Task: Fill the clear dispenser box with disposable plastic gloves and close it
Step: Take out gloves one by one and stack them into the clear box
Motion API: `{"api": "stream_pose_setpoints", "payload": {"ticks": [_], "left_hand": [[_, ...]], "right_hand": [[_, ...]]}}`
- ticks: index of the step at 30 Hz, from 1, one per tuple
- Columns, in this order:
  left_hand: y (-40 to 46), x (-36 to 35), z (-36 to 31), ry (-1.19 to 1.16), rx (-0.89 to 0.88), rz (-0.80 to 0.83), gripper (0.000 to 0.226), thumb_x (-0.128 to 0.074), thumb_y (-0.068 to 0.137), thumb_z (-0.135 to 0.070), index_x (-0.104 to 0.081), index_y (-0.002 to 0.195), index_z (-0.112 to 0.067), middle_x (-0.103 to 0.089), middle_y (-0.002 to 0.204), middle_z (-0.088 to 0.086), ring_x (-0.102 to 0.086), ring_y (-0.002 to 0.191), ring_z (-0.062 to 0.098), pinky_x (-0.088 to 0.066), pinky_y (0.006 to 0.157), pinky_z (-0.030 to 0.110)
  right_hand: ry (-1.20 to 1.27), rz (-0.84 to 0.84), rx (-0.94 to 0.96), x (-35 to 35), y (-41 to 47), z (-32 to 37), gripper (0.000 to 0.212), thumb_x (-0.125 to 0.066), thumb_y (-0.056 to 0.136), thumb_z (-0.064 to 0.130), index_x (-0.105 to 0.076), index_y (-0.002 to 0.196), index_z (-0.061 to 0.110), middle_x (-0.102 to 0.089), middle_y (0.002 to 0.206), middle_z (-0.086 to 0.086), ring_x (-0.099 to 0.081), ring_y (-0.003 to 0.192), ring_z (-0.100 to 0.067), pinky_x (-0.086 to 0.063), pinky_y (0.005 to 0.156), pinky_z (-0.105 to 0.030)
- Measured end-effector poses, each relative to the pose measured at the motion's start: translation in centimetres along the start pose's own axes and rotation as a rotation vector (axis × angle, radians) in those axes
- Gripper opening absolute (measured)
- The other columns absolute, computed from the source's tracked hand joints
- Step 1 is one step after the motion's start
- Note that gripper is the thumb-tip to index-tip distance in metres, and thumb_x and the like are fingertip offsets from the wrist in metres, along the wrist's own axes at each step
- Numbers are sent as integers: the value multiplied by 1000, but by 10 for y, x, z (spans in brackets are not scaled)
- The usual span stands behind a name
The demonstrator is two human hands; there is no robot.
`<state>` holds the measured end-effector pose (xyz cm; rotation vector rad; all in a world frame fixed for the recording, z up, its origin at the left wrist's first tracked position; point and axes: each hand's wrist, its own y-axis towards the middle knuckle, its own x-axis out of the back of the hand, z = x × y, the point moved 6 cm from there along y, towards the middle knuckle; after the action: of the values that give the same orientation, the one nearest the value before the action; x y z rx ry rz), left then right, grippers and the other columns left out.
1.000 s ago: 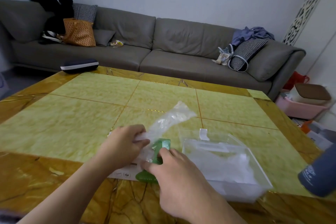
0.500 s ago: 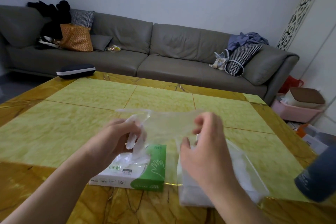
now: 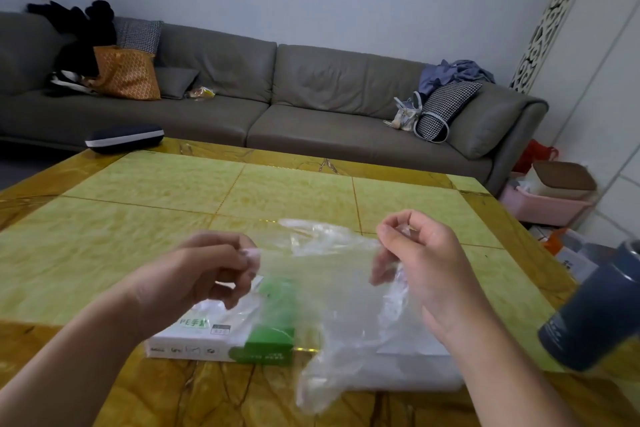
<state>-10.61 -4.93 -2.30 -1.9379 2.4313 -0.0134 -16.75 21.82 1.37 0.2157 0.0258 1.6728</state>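
Note:
A thin clear plastic glove (image 3: 329,291) hangs stretched in the air between my hands, its fingers drooping toward the table's near edge. My left hand (image 3: 204,274) pinches its left edge and my right hand (image 3: 422,260) pinches its right edge. Under the glove lies the white and green glove carton (image 3: 221,336), flat on the table. The clear dispenser box (image 3: 415,367) sits to the carton's right, mostly hidden behind the glove and my right forearm, with whitish gloves inside it.
The yellow-green tiled table (image 3: 277,194) stretches ahead. A dark blue bottle (image 3: 595,315) stands at its right edge. A dark case (image 3: 124,139) lies at the far left corner. A grey sofa (image 3: 311,97) with bags and cushions runs behind.
My hands have drawn apart and the glove has spread out wide between them. It now hangs lower over the carton and the dispenser box.

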Motion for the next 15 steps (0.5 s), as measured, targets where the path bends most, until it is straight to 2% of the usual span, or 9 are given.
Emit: {"api": "stream_pose_setpoints", "payload": {"ticks": [2,5,6,8,10,12,13,15], "left_hand": [[4,1,2,-45,11,-81,21,-68,85,-28,-67,85,-7,-56,83,16,-55,74,28,-49,64,36],[10,-17,9,-111,98,-86,52,-70,89,-49,-72,110,-1,-72,102,18,-67,87,32,-57,70,40],[10,-25,9,-52,111,-97,51,-71,92,-51,-73,113,-4,-75,106,16,-71,90,32,-60,72,40],[13,-37,6,95,79,-165,34,-74,90,-35,-74,107,-5,-78,100,14,-75,86,30,-62,75,40],[17,-42,2,117,39,-253,21,-73,89,-17,-72,99,2,-77,89,16,-74,75,28,-64,72,38],[17,-42,-1,95,1,-310,19,-72,89,-13,-70,97,4,-75,84,18,-72,70,26,-63,66,32],[17,-42,-3,94,-19,-336,19,-72,89,-14,-71,97,3,-75,83,17,-72,69,26,-63,65,30],[17,-41,-9,78,-42,-393,17,-72,91,-14,-72,99,0,-75,80,14,-71,66,24,-60,60,26]], "right_hand": [[33,-9,-20,2,1,-5,10,-62,104,8,-66,96,4,-66,65,-15,-64,59,-31,-60,58,-45],[80,-52,-60,4,0,-14,10,-64,103,10,-68,97,3,-65,70,-10,-66,62,-22,-59,54,-40],[86,-62,-63,4,0,-15,10,-64,103,10,-68,98,2,-66,72,-11,-66,62,-21,-59,53,-38],[87,-68,-60,6,0,-15,12,-67,102,14,-69,101,2,-69,76,-12,-69,66,-23,-61,57,-39],[90,-30,-101,11,1,-16,25,-73,97,26,-68,109,5,-75,83,-10,-75,74,-28,-64,66,-43],[21,53,-188,16,0,-22,38,-81,89,34,-66,114,10,-79,91,-11,-78,82,-31,-65,73,-47],[-36,88,-218,19,-1,-24,37,-83,88,29,-66,114,10,-79,92,-13,-79,81,-30,-64,70,-45],[-153,82,-214,26,-1,-29,26,-82,90,10,-69,112,7,-78,88,-19,-75,68,-24,-59,56,-36]]}}
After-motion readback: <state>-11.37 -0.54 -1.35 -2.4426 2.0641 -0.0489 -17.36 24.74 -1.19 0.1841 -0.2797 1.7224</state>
